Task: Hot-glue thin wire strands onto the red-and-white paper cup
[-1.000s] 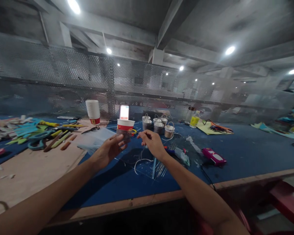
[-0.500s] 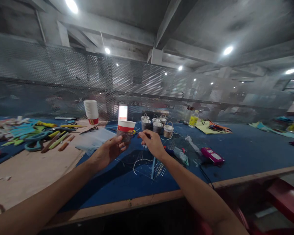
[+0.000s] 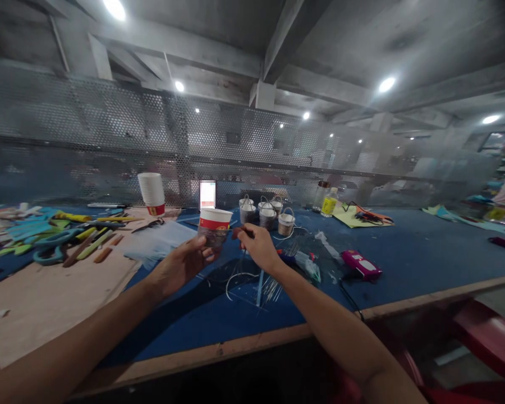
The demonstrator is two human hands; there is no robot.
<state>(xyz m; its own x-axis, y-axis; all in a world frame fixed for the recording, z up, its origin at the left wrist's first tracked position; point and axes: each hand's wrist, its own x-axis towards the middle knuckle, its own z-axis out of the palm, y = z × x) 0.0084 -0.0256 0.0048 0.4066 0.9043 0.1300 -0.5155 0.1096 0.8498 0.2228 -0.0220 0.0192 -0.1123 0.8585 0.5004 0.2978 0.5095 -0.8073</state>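
My left hand (image 3: 189,258) is wrapped around a paper cup (image 3: 215,219), held upright above the table. The cup's rim is white with a red band below it, and grey-brown cord (image 3: 212,238) covers its lower part. Close by on the right, my right hand (image 3: 256,244) is closed in a pinch beside the cup. A thin dark strand hangs under its fingers, apparently cord, though the fingertips partly hide it. Behind my hands stand several small cord-wrapped cups with loop handles (image 3: 267,216).
A stack of paper cups (image 3: 150,191) stands at back left, near scissors (image 3: 53,247) and coloured sticks. Thin wires (image 3: 271,289) lie on the blue tabletop (image 3: 185,325). To the right are a purple device (image 3: 361,265) and a yellow-labelled bottle (image 3: 330,203). A perforated metal screen (image 3: 223,140) rises behind.
My right hand has shifted slightly, its fingers turned a little beside the cup. The left hand keeps its hold on the cup. The whole view has moved slightly.
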